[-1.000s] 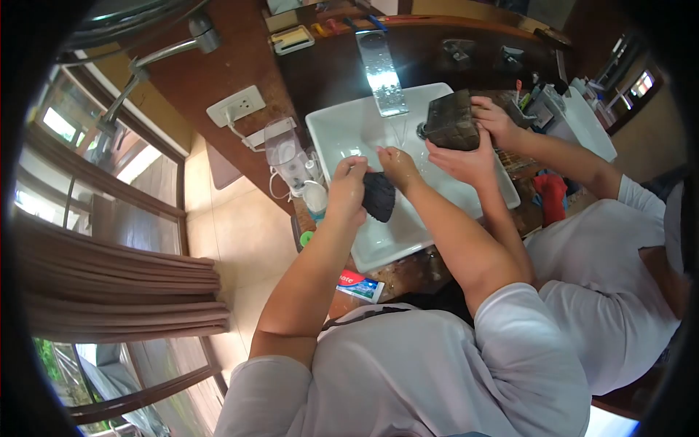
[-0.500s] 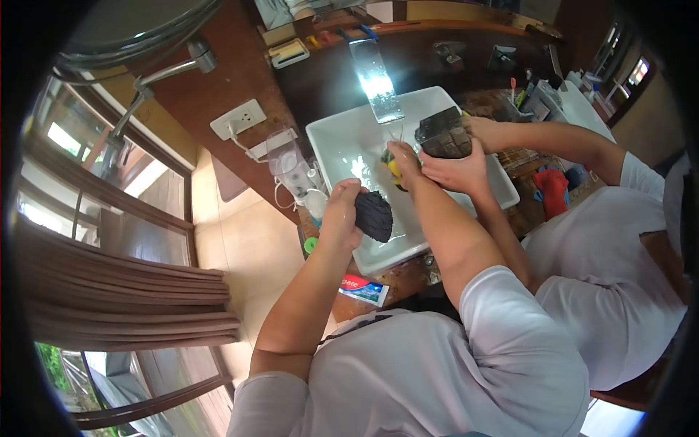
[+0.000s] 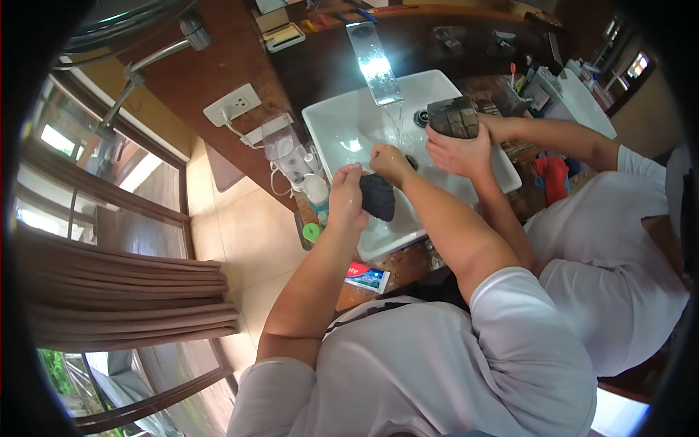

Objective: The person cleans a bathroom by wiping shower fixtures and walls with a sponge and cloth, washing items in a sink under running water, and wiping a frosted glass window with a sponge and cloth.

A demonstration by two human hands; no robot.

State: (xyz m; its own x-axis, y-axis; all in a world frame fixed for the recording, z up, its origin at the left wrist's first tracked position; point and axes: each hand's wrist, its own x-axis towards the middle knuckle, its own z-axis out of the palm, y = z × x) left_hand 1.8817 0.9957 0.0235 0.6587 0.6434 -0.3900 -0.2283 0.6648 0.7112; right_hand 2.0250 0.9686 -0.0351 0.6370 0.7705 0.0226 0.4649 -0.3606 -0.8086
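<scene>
My left hand (image 3: 347,198) is closed on a dark grey, flat piece with a ridged edge (image 3: 378,198), held over the near left part of the white sink (image 3: 320,120). Close by, my right hand (image 3: 391,163) is curled into a fist over the basin; whatever it holds is hidden. A small dark shape (image 3: 412,162) shows beside its wrist. Water runs from the wide metal faucet (image 3: 374,64) just beyond this hand. To the right, another person's hands (image 3: 460,153) hold a dark, blocky chunk with grooves (image 3: 453,119) above the sink.
A toothpaste tube (image 3: 368,277) lies on the counter before the sink. Left of it are a green cap (image 3: 312,232) and a clear plastic appliance (image 3: 289,154) wired to a wall socket (image 3: 231,106). A red cloth (image 3: 555,177) lies at the right.
My right hand has drawn left, closer to the dark piece; the yellow-and-black thing by it no longer shows. The other person's chunk has moved right and up, uncovering the drain.
</scene>
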